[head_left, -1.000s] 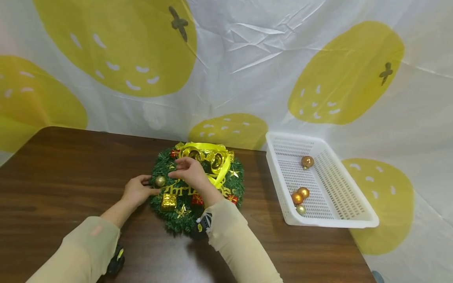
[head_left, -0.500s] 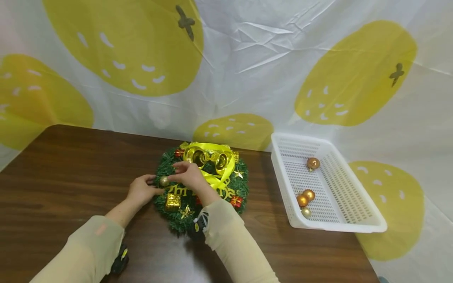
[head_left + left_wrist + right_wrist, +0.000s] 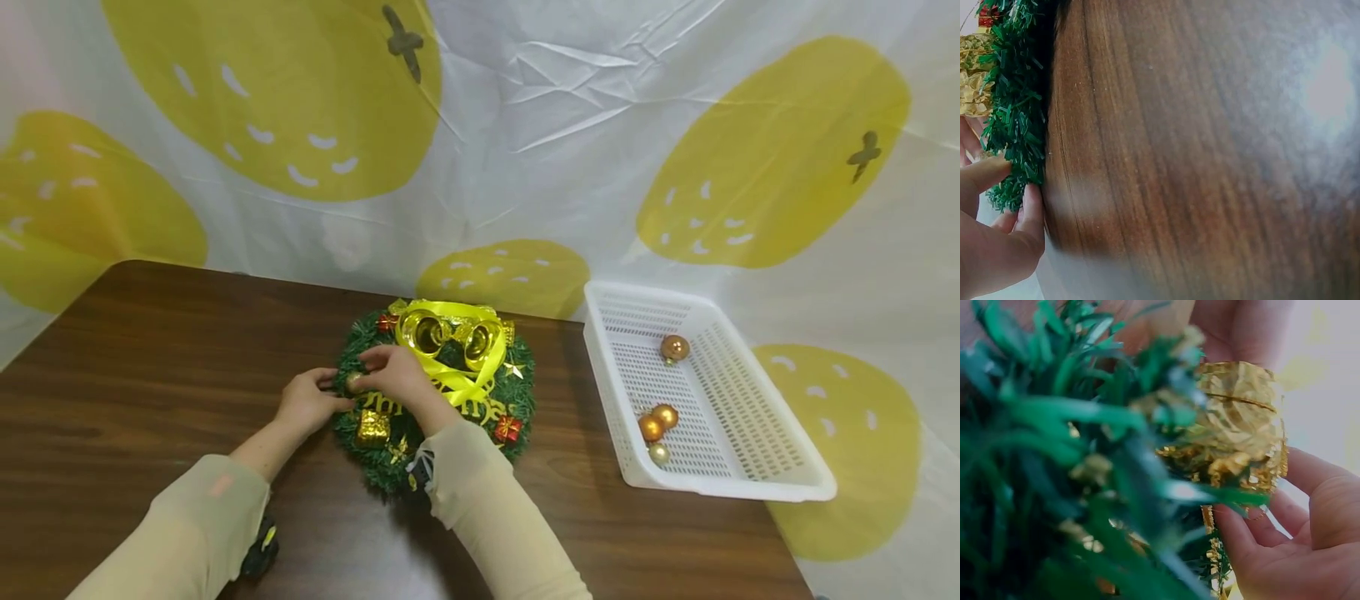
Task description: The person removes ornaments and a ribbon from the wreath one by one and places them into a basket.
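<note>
In the head view the right hand (image 3: 401, 377) partly covers the gold ball (image 3: 352, 382), and whether its fingers close round it cannot be told; the gold lettering (image 3: 476, 409) is too hidden by that hand and the yellow ribbon (image 3: 491, 363) to read whole; both sleeves (image 3: 510, 521) run off the lower edge; the left wrist view cuts off the wreath (image 3: 1017, 119) and gold box (image 3: 974, 78); the right wrist view blurs the nearest green needles (image 3: 1079, 487).

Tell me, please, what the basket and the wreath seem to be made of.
The basket: probably plastic, white, semi-matt, with a smooth rim and slotted walls. The wreath: likely thin plastic strips, slightly shiny; narrow green blades catch light.
</note>
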Available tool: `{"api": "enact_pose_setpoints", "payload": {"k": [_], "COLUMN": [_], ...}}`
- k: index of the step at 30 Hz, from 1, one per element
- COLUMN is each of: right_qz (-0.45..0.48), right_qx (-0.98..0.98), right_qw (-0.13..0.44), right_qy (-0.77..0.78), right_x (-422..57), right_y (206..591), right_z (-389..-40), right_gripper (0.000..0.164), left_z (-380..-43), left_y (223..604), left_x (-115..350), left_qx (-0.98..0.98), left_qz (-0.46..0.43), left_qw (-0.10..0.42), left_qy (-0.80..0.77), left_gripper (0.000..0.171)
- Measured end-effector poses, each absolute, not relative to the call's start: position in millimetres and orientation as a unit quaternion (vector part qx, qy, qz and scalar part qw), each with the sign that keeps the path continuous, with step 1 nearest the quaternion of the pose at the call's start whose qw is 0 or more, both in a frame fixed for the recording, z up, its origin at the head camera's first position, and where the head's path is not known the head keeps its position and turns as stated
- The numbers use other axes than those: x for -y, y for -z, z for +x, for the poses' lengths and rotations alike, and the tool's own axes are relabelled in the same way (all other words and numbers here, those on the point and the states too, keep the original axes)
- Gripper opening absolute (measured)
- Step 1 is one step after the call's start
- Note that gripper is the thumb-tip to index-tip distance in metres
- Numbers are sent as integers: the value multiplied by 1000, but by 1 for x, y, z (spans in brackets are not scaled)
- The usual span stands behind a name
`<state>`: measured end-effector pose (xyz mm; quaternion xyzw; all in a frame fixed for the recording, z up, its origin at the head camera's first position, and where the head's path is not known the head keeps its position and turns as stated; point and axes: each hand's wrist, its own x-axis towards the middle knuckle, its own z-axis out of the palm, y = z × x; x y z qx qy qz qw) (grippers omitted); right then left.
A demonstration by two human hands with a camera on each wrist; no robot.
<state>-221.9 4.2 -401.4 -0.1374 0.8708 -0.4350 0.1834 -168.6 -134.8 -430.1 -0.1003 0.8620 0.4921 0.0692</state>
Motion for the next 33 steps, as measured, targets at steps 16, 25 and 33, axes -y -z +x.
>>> {"api": "enact_pose_setpoints", "payload": {"k": [16, 25, 33], "right_qz": [-158, -169, -148], "right_qx": [-903, -894, -858], "right_qw": [169, 177, 192], "right_qy": [362, 375, 452], "right_x": [3, -2, -12], "right_y": [401, 400, 398], "right_z": [-221, -224, -227], "right_gripper": [31, 30, 32], "left_z": [-169, -169, -168], "left_y": [431, 430, 429], "left_x": [135, 134, 134], "left_qx": [-863, -860, -861], "left_qz": [-103, -106, -103], "left_qw": [71, 78, 80], "left_qy": [-490, -494, -491], "left_gripper": [68, 67, 67]}}
